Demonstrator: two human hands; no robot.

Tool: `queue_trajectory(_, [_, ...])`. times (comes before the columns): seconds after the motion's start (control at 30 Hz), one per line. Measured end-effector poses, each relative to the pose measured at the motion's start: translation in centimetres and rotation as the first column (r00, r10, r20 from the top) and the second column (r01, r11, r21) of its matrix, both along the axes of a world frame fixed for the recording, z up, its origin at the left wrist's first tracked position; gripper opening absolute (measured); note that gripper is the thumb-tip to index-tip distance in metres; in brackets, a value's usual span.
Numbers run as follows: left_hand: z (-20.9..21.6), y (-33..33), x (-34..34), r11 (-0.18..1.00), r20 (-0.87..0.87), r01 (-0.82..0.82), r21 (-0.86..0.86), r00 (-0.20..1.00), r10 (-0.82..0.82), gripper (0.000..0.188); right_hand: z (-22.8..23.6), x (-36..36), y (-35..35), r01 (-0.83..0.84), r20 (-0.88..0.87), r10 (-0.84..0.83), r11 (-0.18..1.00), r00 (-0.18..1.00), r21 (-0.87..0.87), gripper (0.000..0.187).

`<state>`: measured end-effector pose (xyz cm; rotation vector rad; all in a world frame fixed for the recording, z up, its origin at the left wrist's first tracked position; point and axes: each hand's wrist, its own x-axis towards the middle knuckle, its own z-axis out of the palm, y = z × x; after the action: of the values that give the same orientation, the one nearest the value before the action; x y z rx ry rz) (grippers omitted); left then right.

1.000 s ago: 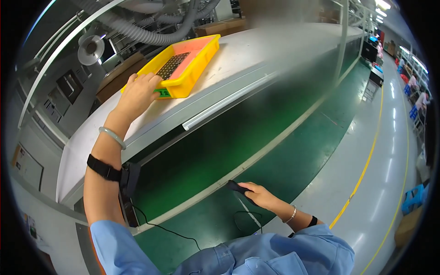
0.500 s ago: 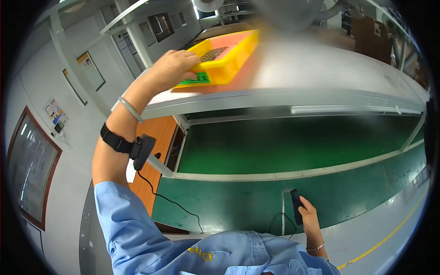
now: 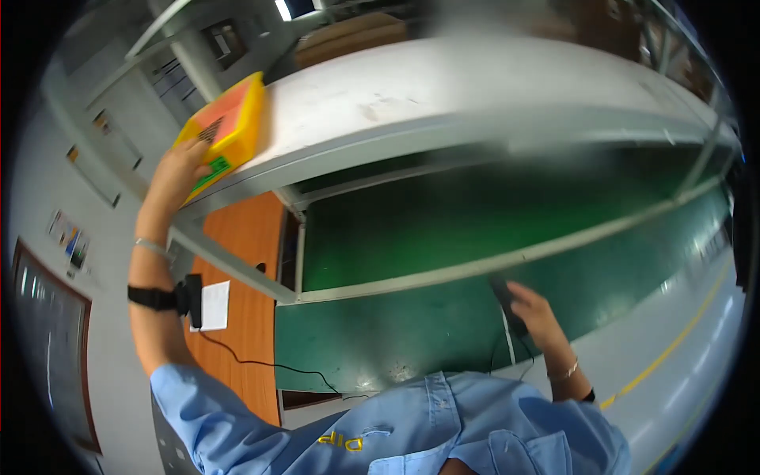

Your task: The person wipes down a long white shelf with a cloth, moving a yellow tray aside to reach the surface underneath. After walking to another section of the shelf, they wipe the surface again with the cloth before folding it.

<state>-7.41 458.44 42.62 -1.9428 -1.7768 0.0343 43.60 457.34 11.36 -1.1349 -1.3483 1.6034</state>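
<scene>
At the left end of the raised white shelf [image 3: 348, 103] sits a yellow plastic bin [image 3: 250, 127] with a pinkish inside and a patch of small dark items in it. My left hand [image 3: 176, 174] is closed on its near wall, beside a green label [image 3: 212, 174]. What the items are is too small to tell. Low on the right, over the green worktop, my right hand [image 3: 537, 315] grips a black handheld device [image 3: 507, 299], blurred by motion, with a thin cord by it.
A black strap with a small device [image 3: 187, 301] is on my left forearm; its cable runs over the wooden desk [image 3: 245, 317], where a white paper [image 3: 214, 305] lies. The shelf's grey front rail [image 3: 356, 142] crosses above the green worktop [image 3: 380, 332]. Cardboard [image 3: 348, 39] stands behind.
My left hand has moved the yellow bin leftward along the shelf to its left end. My right hand has risen slightly with the black device. The view has shifted too.
</scene>
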Motion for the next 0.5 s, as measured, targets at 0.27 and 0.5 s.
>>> queue_trajectory(0.27, [0.3,-0.7,-3.0,0.979,0.148,0.175,0.1,0.971,-0.189,0.028,17.7,-2.6,6.9,0.038,0.105,-0.15,0.726,0.983,0.686,0.038])
queue_trajectory(0.5, [-0.7,1.1,-6.3,0.986,0.139,0.132,0.102,0.98,-0.146,0.03,26.1,-13.7,17.8,-0.067,0.09,-0.234,0.107,0.968,0.992,0.033])
